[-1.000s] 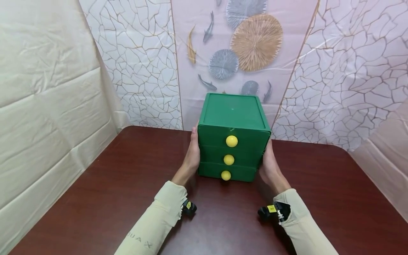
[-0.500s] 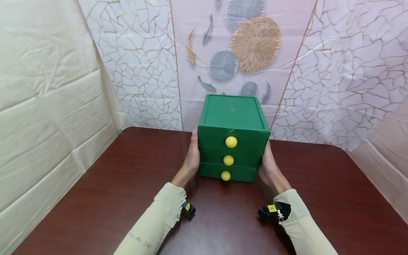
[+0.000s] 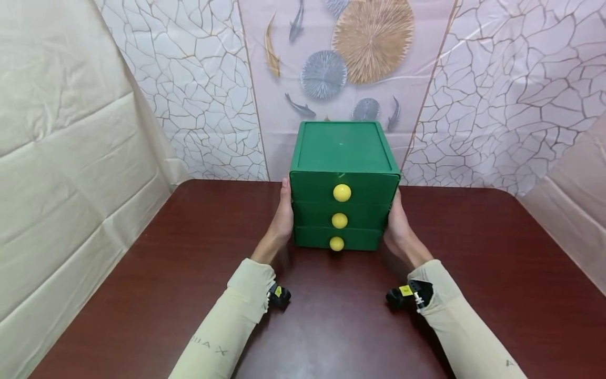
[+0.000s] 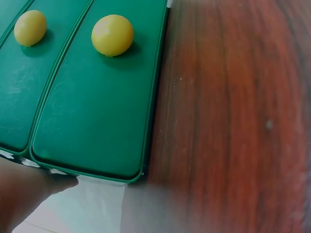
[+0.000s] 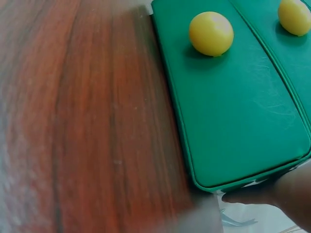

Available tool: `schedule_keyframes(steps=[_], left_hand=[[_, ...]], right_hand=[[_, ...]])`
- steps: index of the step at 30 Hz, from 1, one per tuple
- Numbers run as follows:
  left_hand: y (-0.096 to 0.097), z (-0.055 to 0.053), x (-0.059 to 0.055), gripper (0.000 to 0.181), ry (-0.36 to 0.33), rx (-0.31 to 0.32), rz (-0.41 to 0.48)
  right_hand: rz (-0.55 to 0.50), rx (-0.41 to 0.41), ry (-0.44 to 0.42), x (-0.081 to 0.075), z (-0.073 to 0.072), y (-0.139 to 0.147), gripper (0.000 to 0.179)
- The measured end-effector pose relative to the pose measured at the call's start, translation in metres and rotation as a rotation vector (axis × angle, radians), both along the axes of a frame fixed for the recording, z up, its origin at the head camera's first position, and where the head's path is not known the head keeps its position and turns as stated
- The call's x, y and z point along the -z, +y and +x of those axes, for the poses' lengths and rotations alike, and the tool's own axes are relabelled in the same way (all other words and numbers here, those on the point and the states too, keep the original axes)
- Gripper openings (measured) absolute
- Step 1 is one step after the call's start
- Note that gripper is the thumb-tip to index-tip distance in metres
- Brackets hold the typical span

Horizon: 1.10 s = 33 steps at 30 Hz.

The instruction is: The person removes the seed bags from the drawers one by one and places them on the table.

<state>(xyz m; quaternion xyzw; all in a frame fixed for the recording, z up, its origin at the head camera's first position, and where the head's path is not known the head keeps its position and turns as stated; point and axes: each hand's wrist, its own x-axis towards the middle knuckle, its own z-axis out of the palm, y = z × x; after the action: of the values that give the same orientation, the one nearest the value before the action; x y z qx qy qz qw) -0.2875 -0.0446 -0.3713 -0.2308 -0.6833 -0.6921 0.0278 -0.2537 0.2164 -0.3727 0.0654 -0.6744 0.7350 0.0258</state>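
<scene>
A green box with three stacked drawers (image 3: pixel 341 152) stands upright on the dark wood table, its front facing me. Each drawer front bears one round yellow knob (image 3: pixel 342 192), and all the drawers are closed. My left hand (image 3: pixel 282 216) presses against the box's left side with fingers extended along it. On the opposite side my right hand (image 3: pixel 399 227) presses in the same way. Both wrist views show the lower drawer front (image 4: pixel 97 107) close up, its bottom edge right at the tabletop. Parts of the fingers are hidden behind the box's sides.
The reddish-brown table (image 3: pixel 189 273) extends left, right and in front of the box. A patterned cloth backdrop (image 3: pixel 199 95) hangs behind its far edge. Plain pale cloth (image 3: pixel 71 147) hangs along the left side, with more cloth at the right. A small black camera (image 3: pixel 279 296) sits at the left wrist.
The head view has tilted downward and levelled slightly, so box, hands and backdrop all appear higher. Both hands keep their places on the box's sides.
</scene>
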Motion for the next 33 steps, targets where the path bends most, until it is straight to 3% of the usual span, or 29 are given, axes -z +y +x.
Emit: schedule_keyframes(steps=[6, 10, 14, 19, 23, 28, 33], left_hand=[[0.008, 0.000, 0.004, 0.075, 0.037, -0.007, 0.041], [0.011, 0.006, 0.009, 0.077, -0.008, -0.059, -0.002], [0.005, 0.011, 0.007, 0.082, -0.029, -0.097, -0.001], [0.001, 0.011, 0.007, 0.078, 0.030, -0.061, 0.006], [0.000, 0.009, 0.007, 0.078, 0.056, -0.059, -0.007], [-0.001, 0.007, 0.008, 0.080, 0.037, -0.073, -0.023], [0.001, 0.007, 0.011, 0.085, 0.024, -0.085, -0.022]], right_hand=[[0.001, -0.013, -0.002, -0.003, 0.005, 0.007, 0.062], [-0.006, 0.028, 0.018, -0.005, 0.013, 0.007, 0.061], [-0.057, 0.054, 0.091, -0.016, 0.016, 0.002, 0.067], [-0.087, 0.093, 0.122, -0.037, 0.015, -0.001, 0.072], [-0.082, 0.080, 0.091, -0.052, 0.011, 0.000, 0.073], [-0.059, 0.023, 0.035, -0.072, -0.001, 0.004, 0.078], [0.003, 0.022, 0.007, -0.088, -0.015, 0.006, 0.076]])
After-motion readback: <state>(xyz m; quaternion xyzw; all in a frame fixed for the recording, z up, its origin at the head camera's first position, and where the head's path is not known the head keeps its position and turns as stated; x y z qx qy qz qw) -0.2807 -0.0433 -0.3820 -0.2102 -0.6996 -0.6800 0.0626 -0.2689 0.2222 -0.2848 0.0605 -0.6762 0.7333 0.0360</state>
